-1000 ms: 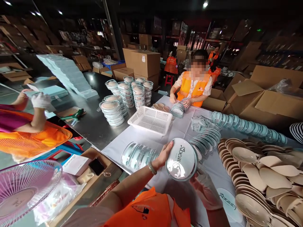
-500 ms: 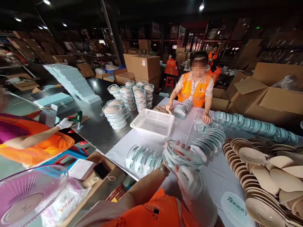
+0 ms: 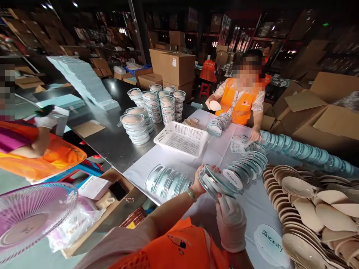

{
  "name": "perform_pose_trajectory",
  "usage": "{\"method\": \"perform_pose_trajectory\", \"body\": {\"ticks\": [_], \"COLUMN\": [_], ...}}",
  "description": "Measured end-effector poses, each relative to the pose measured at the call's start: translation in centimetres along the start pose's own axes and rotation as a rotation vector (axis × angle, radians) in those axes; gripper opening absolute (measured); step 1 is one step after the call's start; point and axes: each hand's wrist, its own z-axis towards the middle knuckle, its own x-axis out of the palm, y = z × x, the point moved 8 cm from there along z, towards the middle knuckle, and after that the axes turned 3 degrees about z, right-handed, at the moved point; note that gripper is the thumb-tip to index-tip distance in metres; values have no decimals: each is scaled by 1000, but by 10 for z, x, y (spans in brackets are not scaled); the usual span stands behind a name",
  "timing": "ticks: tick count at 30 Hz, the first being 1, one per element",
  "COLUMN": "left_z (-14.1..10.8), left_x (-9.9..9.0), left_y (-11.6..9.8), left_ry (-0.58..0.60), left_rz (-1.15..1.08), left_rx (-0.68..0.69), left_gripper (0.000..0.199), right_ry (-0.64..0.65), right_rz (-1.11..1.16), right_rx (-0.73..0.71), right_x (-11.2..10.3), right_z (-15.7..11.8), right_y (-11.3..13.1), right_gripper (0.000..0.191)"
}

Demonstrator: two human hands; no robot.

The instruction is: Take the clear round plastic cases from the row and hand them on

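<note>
My bare left hand (image 3: pixel 201 181) and my white-gloved right hand (image 3: pixel 230 220) both hold a round clear plastic case (image 3: pixel 216 182), tilted on edge above the white sheet (image 3: pixel 179 160). Just left of it a row of similar clear cases (image 3: pixel 166 183) lies on its side. To the right another row of lids marked "beauty" (image 3: pixel 244 168) leans toward the case. A loose printed round label (image 3: pixel 270 241) lies near my right forearm.
A pile of beige puffs (image 3: pixel 311 209) fills the right. A white mesh basket (image 3: pixel 181 139) and stacks of filled cases (image 3: pixel 153 108) stand beyond. A person in an orange vest (image 3: pixel 241 101) works opposite; another person's gloved hand (image 3: pixel 45 119) is at left. A pink fan (image 3: pixel 30 216) sits near left.
The case has gone from showing its flat printed face to lying flat, then tilting on edge. My right hand has moved under and onto it. The person opposite has lifted a puff.
</note>
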Motion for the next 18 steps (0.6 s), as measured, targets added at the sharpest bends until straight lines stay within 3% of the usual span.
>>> {"method": "perform_pose_trajectory", "body": {"ticks": [3, 5, 8, 12, 15, 18], "left_z": [0, -7, -24, -52, -64, -57], "left_x": [-38, -67, -105, -150, -173, -169], "left_y": [17, 15, -8, -45, -59, -50], "left_ry": [-139, -220, -226, -270, -272, -94], "left_rz": [26, 45, 235, 646, 842, 1264], "left_rx": [-29, 11, 180, 376, 414, 381], "left_gripper": [60, 54, 48, 35, 38, 80], "right_ry": [288, 430, 504, 513, 426, 342], "right_rz": [8, 76, 59, -6, 10, 428], "right_rx": [205, 338, 457, 508, 537, 570], "right_x": [58, 104, 158, 183, 185, 200], "right_z": [-3, -8, -10, -2, 10, 13], "right_y": [-44, -77, -126, -170, -161, -91], "right_gripper": [21, 22, 23, 25, 37, 57]}}
